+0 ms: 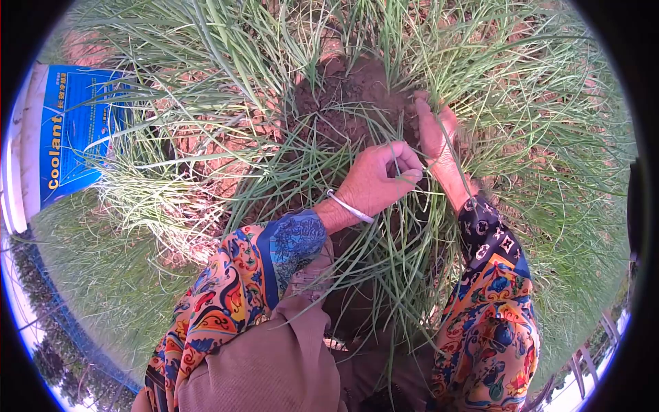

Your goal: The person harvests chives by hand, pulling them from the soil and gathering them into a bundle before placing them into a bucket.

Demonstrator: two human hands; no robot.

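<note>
My left hand (381, 180), with a white bracelet at the wrist, is closed, thumb and forefinger curled together among long green onion leaves (398, 254). Whatever lies between those fingertips is too small to make out. Just to its right, my right hand (437, 134) reaches up to the edge of a bare soil patch (350, 96). Its visible fingers are stretched out, and thin leaves cross in front of them. Many leaves droop below both hands, over my lap. Their lower ends are mostly hidden.
A white bucket with a blue coolant label (86, 130) stands at the left. Dense green onion plants (542, 137) surround the soil on both sides and ahead. Pale, flattened leaves (161, 213) lie at the left, below the bucket. My knee (309, 309) is close beneath my left forearm.
</note>
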